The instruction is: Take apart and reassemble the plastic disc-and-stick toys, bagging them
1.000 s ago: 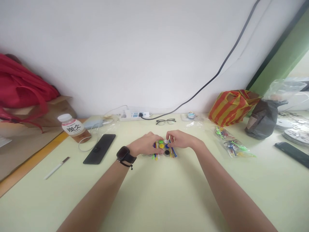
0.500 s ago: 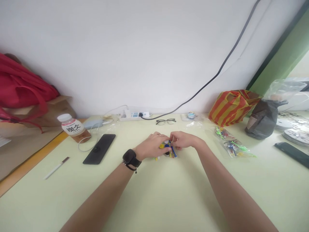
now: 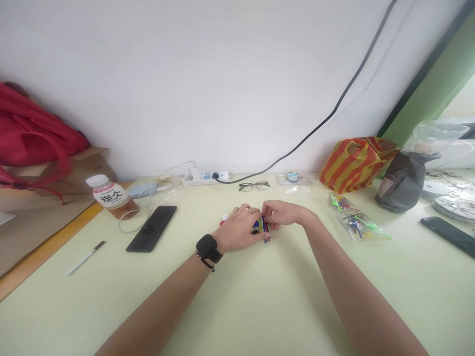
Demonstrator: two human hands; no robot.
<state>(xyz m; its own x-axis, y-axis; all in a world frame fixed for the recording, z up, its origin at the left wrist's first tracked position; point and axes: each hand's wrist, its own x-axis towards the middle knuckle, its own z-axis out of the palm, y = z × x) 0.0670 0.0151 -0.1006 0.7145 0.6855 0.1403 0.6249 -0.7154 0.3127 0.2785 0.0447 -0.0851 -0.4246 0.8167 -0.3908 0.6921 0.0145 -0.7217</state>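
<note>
Small coloured plastic pieces (image 3: pixel 263 224), some long and thin in blue, red and green, lie on the table between my hands. My left hand (image 3: pixel 239 229) rests over their left side, fingers stretched and thumb apart, covering part of the pile. Dark blue and black round pieces (image 3: pixel 256 228) show under its palm edge. Beyond its knuckles peeks a white round piece (image 3: pixel 224 217) with a bit of red beside it. At the pile's right edge, my right hand (image 3: pixel 279 214) has its fingertips pinched together; what they grip is hidden.
A phone (image 3: pixel 152 228), a pen-like stick (image 3: pixel 86 258) and a bottle (image 3: pixel 112 197) are on the left. Glasses (image 3: pixel 254 186) and a power strip (image 3: pixel 208 177) lie along the wall. Bagged plastic pieces (image 3: pixel 361 226), a striped bag (image 3: pixel 356 165) and a dark device (image 3: pixel 451 235) are on the right.
My left hand has shifted slightly right and lower over the pile. Yellow pieces near its thumb are now hidden, while white and red ones show beyond it. The right hand stays nearly in place.
</note>
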